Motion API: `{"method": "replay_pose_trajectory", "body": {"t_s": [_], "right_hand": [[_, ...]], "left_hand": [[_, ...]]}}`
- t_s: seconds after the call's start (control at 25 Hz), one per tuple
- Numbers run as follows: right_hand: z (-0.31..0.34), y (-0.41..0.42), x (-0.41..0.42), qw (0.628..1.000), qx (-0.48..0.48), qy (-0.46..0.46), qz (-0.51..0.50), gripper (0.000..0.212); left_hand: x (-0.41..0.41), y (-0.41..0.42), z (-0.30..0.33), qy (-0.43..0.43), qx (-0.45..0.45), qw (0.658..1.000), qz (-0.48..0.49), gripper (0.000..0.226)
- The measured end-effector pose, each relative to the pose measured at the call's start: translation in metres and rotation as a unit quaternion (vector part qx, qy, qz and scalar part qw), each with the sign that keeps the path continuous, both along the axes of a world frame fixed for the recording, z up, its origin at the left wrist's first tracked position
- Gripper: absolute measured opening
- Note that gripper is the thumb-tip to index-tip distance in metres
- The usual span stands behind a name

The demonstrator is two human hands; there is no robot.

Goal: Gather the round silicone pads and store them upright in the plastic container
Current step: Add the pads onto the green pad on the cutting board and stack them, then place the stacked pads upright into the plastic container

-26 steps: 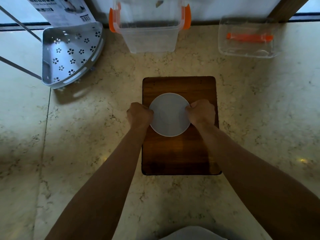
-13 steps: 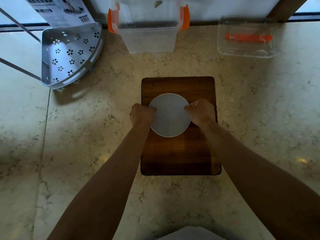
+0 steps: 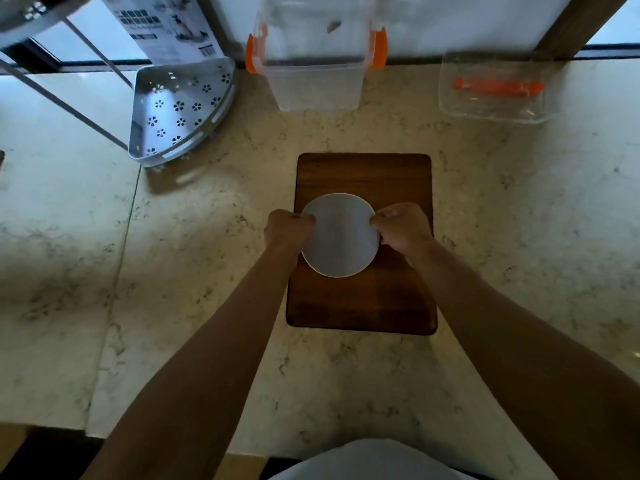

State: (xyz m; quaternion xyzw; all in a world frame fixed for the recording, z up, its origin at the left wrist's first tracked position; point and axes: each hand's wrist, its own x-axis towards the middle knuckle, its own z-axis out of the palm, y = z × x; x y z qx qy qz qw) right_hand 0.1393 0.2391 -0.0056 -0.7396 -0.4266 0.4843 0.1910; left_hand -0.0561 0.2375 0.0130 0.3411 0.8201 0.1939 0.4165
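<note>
A round pale grey silicone pad stack sits over the middle of a dark wooden board. My left hand pinches its left edge and my right hand pinches its right edge. How many pads are in the stack is hidden from above. The clear plastic container with orange side clips stands open at the back of the counter, beyond the board, with nothing visible in it.
A white perforated corner shelf on a metal rack stands at the back left, with a printed card behind it. A clear lid with an orange strip lies at the back right. The marble counter's front edge runs below my arms.
Both hands keep their grip on the pad's edges. The pad's far edge looks slightly raised. The camera has shifted a little; nothing else has moved.
</note>
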Motion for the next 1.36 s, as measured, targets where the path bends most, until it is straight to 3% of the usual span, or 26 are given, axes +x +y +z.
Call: {"method": "replay_pose_trajectory", "body": {"t_s": [0.24, 0.4, 0.56, 0.72, 1.08, 1.2, 1.36], "right_hand": [[0.021, -0.028, -0.019, 0.997, 0.010, 0.037, 0.063, 0.015], [0.034, -0.044, -0.032, 0.995, 0.036, 0.015, 0.090, 0.014], [0.050, -0.050, -0.056, 0.999, 0.024, 0.026, 0.033, 0.009], [0.071, -0.034, -0.072, 0.998, 0.030, 0.049, -0.028, 0.009], [0.130, 0.095, -0.067, 0.992, 0.120, 0.013, -0.025, 0.035], [0.150, 0.152, -0.065, 0.987, 0.160, -0.006, -0.004, 0.032], [0.158, 0.221, -0.054, 0.976, 0.209, -0.055, 0.018, 0.016]], "left_hand": [[-0.025, -0.043, 0.019, 0.001, 0.002, 0.999, 0.050, 0.022], [-0.048, -0.052, 0.022, -0.062, 0.006, 0.996, 0.069, 0.018], [-0.077, -0.049, 0.030, -0.135, -0.005, 0.990, 0.038, 0.033], [-0.096, -0.026, 0.052, -0.188, 0.011, 0.982, 0.010, 0.016], [-0.096, 0.099, 0.111, -0.214, 0.079, 0.973, -0.035, 0.019], [-0.092, 0.154, 0.130, -0.232, 0.113, 0.965, -0.035, 0.022], [-0.084, 0.224, 0.138, -0.208, 0.160, 0.964, -0.043, 0.006]]}}
